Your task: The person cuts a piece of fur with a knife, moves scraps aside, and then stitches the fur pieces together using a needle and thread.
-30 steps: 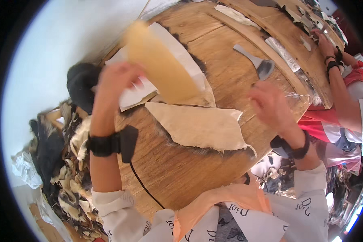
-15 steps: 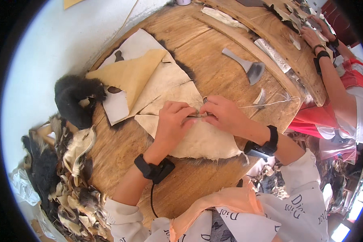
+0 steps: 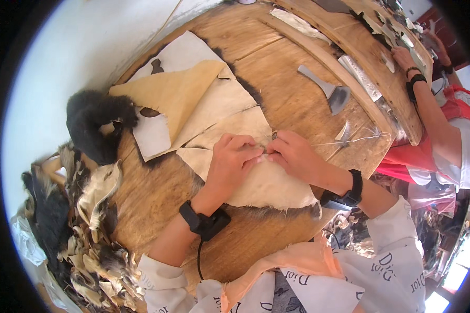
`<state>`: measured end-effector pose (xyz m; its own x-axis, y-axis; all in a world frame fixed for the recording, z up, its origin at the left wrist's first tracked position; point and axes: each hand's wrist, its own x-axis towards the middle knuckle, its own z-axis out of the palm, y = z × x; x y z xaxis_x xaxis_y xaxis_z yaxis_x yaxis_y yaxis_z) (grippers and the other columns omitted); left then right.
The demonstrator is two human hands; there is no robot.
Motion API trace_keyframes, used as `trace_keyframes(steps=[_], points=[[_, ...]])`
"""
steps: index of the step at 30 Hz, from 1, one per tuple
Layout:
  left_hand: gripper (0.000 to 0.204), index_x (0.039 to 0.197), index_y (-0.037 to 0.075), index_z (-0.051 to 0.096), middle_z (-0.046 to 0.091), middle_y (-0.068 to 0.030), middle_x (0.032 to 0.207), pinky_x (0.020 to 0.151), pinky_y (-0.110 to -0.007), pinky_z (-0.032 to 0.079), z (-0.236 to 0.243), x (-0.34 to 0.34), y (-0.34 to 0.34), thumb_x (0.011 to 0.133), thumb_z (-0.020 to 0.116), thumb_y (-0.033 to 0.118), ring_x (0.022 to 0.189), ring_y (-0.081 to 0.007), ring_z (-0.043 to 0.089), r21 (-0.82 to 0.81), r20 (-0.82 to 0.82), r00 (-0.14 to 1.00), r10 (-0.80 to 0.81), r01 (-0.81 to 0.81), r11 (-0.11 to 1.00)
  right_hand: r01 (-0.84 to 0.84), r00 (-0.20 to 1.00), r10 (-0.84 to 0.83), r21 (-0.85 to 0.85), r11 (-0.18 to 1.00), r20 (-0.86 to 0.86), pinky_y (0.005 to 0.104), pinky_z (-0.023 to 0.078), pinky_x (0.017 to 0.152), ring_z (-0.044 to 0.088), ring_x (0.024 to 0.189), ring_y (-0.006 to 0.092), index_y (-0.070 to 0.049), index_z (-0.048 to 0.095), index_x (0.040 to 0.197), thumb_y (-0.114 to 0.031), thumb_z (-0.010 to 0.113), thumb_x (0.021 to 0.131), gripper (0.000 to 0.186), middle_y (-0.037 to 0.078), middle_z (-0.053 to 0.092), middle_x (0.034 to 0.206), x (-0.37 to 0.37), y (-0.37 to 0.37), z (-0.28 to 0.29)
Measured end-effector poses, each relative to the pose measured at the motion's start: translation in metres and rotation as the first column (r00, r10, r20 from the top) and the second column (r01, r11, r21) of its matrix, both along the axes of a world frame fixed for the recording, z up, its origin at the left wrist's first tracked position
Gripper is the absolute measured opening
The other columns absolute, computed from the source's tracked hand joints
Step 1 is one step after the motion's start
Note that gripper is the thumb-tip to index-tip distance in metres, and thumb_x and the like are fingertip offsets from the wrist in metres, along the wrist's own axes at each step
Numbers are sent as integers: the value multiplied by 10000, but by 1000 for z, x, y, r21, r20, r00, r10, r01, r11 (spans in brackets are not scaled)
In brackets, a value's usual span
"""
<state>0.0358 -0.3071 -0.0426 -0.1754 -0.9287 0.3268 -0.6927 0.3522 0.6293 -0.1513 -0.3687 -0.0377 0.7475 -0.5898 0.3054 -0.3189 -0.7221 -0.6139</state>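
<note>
A pale piece of fur hide (image 3: 271, 182) lies skin side up in front of me, dark hair showing along its rim. Its far edge meets a larger cream hide (image 3: 230, 125). At that meeting edge my left hand (image 3: 232, 163) pinches the hide between thumb and fingers. Right beside it my right hand (image 3: 300, 156) is closed on the same edge, its fingertips nearly touching the left ones. A white thread (image 3: 350, 141) runs from near my right hand across the board. Whether a needle is between the fingers is hidden.
A tan paper pattern (image 3: 177, 94) and black fur (image 3: 96, 125) lie at the left. Fur scraps (image 3: 96, 250) are heaped lower left. A broad-bladed tool (image 3: 329, 91) rests on the wooden table (image 3: 162, 208), before a wooden strip (image 3: 329, 62). A co-worker's arm (image 3: 433, 109) reaches in at right.
My fingertips have drawn together at the hide's edge, closing the dark gap between them. The whole view has shifted slightly. One of the co-worker's hands has moved back from the other.
</note>
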Motion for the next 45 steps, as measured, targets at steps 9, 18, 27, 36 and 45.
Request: trace_keyframes(steps=[9, 18, 27, 36, 45], points=[[139, 781, 117, 707, 625, -21, 828, 682, -331, 440, -5, 0, -7, 651, 711, 67, 744, -218, 540, 16, -76, 996, 42, -41, 999, -40, 999, 38, 66, 997, 30, 348, 424, 596, 513, 682, 267, -55, 597, 907, -41, 637, 737, 176, 100, 488, 730, -7, -12, 6], [132, 772, 134, 708, 656, 5, 814, 659, -306, 430, -5, -1, -6, 649, 696, 88, 718, -203, 520, 34, -33, 997, 76, -75, 997, -11, 999, 3, 216, 976, 34, 324, 412, 545, 530, 630, 229, -91, 665, 835, -74, 663, 735, 101, 67, 508, 677, -8, -26, 5], [138, 773, 124, 708, 655, -1, 814, 657, -308, 430, -4, 0, -6, 642, 703, 80, 707, -200, 514, 44, -95, 993, 74, -70, 997, -77, 997, 75, 140, 987, 21, 327, 401, 542, 528, 638, 232, -93, 644, 793, -50, 644, 732, 75, 60, 502, 697, -10, -30, 2], [122, 767, 140, 700, 650, 22, 819, 666, -316, 402, -9, -2, -7, 652, 706, 102, 714, -194, 507, 31, -71, 994, 82, -80, 996, -55, 996, 48, -96, 994, -80, 366, 433, 632, 517, 725, 297, -45, 534, 784, -107, 602, 716, 115, 112, 487, 727, 5, -23, 5], [83, 751, 173, 696, 645, 68, 820, 661, -316, 368, -13, 0, -5, 671, 690, 155, 719, -175, 494, 30, -51, 994, 92, -91, 995, -144, 966, 87, -230, 962, -242, 371, 437, 652, 480, 775, 293, -20, 470, 860, -202, 607, 618, 332, 148, 465, 814, 12, -23, 1]])
